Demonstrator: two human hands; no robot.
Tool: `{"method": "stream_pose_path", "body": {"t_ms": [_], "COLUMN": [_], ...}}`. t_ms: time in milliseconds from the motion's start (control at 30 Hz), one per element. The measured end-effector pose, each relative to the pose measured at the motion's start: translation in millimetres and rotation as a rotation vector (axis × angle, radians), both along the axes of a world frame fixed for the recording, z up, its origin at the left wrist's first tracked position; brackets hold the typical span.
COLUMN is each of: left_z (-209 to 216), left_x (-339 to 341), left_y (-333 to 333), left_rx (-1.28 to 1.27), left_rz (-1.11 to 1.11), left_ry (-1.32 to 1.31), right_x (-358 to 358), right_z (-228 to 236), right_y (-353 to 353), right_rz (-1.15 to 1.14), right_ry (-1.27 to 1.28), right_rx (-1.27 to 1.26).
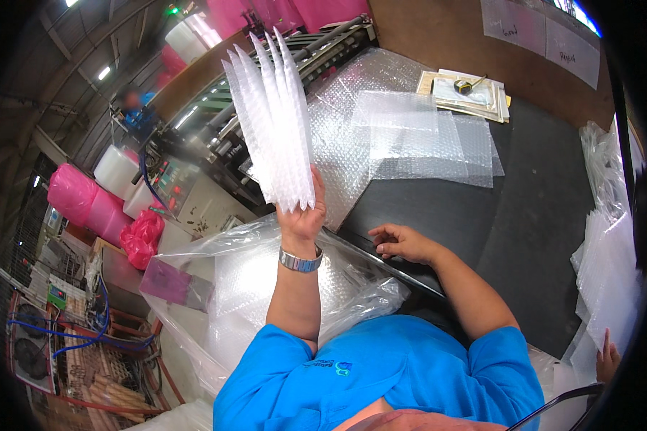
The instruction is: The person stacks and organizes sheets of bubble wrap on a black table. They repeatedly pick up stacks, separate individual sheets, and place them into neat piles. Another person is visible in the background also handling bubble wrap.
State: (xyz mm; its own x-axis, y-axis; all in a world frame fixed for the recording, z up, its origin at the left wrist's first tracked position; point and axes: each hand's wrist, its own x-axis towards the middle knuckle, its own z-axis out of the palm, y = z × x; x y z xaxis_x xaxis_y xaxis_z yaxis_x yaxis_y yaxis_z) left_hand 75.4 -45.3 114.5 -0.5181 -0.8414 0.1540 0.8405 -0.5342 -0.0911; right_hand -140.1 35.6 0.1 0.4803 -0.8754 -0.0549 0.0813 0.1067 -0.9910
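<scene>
My left hand [302, 217], with a metal watch at the wrist, is raised and closed round the lower end of a stack of white bubble-wrap bags [277, 129]. The bags stand upright and fan out in several layers toward the top. My right hand [402, 243] hangs over the near edge of the black table [438, 215], fingers loosely bent and apart, with nothing in it. Beyond it, several clear bubble-wrap pieces [431, 147] lie overlapping on the table. Below my left hand, a large clear plastic bag [259, 287] has bubble wrap inside.
A bubble-wrap sheet [338, 108] runs from a roller machine [331, 43] onto the table. Papers with a tape measure [466, 86] lie at the back. Another stack of bubble-wrap pieces [607, 273] is at the right, touched by another person's hand [608, 359]. Pink rolls [86, 201] stand left.
</scene>
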Motion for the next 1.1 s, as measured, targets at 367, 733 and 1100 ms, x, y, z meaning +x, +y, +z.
{"method": "stream_pose_path", "body": {"t_ms": [367, 733, 1100], "left_z": [2, -11, -32], "left_x": [-3, -4, -30], "left_y": [6, 6, 31], "left_rx": [0.004, -0.001, -0.17], "left_rz": [-0.088, -0.027, 0.224], "left_ry": [0.044, 0.031, -0.589], "right_x": [0, 0, 2], "right_z": [-2, 2, 33], "right_y": [-1, 1, 25], "right_rz": [-0.005, -0.012, -0.184], "right_ry": [-0.014, -0.019, -0.336], "right_rx": [-0.006, 0.025, 0.031]}}
